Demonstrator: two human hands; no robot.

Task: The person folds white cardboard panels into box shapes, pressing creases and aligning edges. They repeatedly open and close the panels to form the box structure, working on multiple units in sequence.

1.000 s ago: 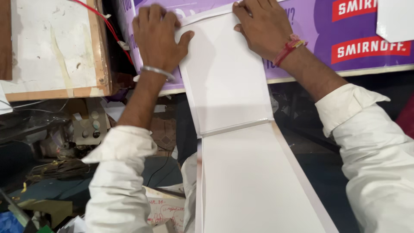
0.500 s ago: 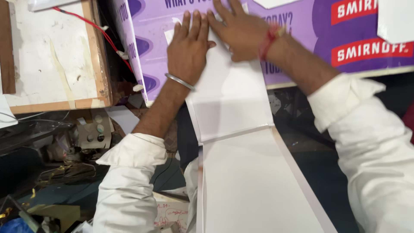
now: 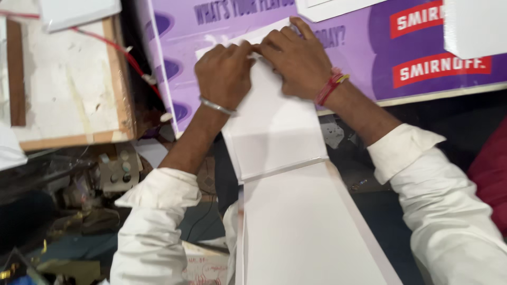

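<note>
Both hands pressed flat on the far end of the white folded sheet (image 3: 274,132), which lies across the purple printed board (image 3: 359,58); using that board as reference. Left hand (image 3: 224,71) sits knuckles up on the sheet's upper left corner, fingers curled in and narrow, pinching or pressing the top edge, can't tell which. Right hand (image 3: 296,58) is just beside it, touching it at the fingertips, palm down over the sheet's upper right part, fingers close together, nothing gripped inside it. Sheet runs from under the hands, off the board's near edge, to a crease, then a longer white panel (image 3: 311,232) continues toward the camera. Metal bangle (image 3: 217,107) on the left wrist, red thread band (image 3: 330,87) on the right wrist, both sleeves white and rolled. Left of the board: a wooden-framed white panel (image 3: 68,89) with a red wire (image 3: 132,58) crossing its corner. Below that, a cluttered dark area with a small grey device (image 3: 113,171); details too blurred to tell. No containers visible with contents I can make out. More white sheets (image 3: 475,26) lie on the board's far right corner.
</note>
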